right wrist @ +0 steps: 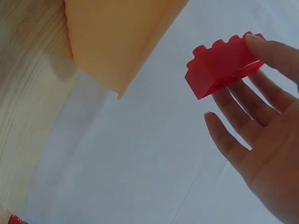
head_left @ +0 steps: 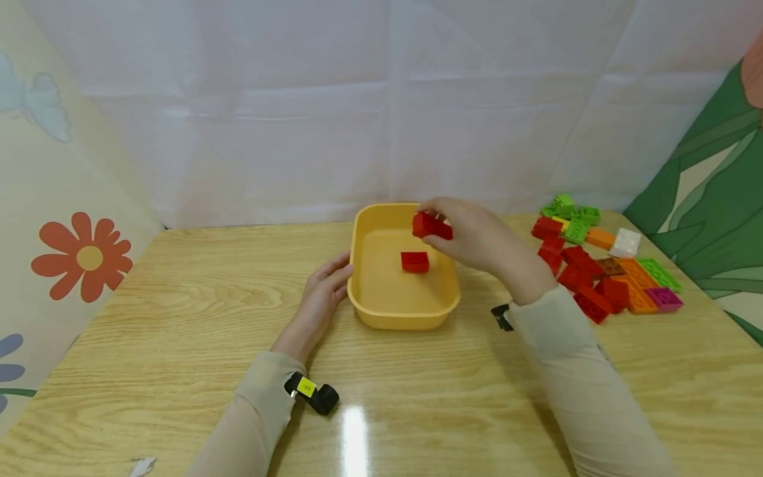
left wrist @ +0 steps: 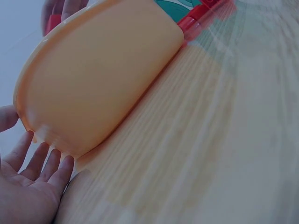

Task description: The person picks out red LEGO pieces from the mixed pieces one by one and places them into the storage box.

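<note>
Thumb and fingertips of my right hand (head_left: 471, 232) pinch a red toy building brick (head_left: 424, 225) over the far right part of a yellow plastic bin (head_left: 402, 319). In the right wrist view, the held brick (right wrist: 224, 63) shows its row of studs and its hollow underside. A second red brick (head_left: 414, 262) lies on the bin's floor. My left hand (head_left: 320, 291) is at the bin's left side. In the left wrist view, its fairly straight fingers (left wrist: 35, 165) touch the bin wall (left wrist: 103, 74), with the thumb near the rim.
To the right on the wooden table (head_left: 238, 285) lies a loose pile of bricks: several red ones (head_left: 578, 265), green (head_left: 577, 230), orange (head_left: 638, 291), a white one (head_left: 626, 243) and a magenta one (head_left: 664, 299). A white cloth (head_left: 286, 132) hangs behind the table.
</note>
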The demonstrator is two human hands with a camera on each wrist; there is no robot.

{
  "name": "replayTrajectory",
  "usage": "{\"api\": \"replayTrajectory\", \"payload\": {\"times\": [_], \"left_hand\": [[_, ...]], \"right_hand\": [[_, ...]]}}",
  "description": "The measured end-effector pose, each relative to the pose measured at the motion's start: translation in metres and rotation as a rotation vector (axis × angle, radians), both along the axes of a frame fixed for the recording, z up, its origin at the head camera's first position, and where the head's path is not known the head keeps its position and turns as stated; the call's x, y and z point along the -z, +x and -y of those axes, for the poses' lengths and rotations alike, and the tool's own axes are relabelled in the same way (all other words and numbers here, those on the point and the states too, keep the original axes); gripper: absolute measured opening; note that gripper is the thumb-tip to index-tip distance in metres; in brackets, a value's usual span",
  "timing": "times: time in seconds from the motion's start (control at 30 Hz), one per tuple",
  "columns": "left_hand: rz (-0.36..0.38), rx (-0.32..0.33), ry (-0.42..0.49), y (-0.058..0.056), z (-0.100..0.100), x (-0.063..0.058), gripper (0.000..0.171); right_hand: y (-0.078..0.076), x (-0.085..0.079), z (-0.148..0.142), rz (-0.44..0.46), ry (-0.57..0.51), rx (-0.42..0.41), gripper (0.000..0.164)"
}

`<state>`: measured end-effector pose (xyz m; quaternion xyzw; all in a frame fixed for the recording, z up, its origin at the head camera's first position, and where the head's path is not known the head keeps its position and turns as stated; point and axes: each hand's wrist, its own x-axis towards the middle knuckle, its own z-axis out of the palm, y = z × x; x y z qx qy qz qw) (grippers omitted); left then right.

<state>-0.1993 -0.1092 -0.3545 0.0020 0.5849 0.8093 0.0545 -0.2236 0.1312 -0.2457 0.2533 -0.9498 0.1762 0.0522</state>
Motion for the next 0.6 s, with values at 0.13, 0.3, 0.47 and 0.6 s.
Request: {"api": "replayTrajectory", "payload": {"times": [0.13, 0.3, 0.47, 0.6], "left_hand": [[0.0, 0.003, -0.007, 0.0, 0.0, 0.0, 0.048], [0.005, -0.001, -0.003, 0.0, -0.001, 0.0, 0.047], [0.012, -0.007, 0.001, 0.0, -0.001, 0.0, 0.048], [0.013, -0.007, -0.003, -0.001, -0.002, 0.0, 0.048]], "right_hand": [[0.0, 0.003, 0.002, 0.013, -0.007, -0.039, 0.038], [-0.001, 0.007, 0.005, 0.075, 0.003, -0.053, 0.036], [-0.002, 0.01, 0.007, 0.117, 0.029, -0.064, 0.038], [-0.002, 0.014, 0.011, 0.144, 0.074, -0.071, 0.04]]}}
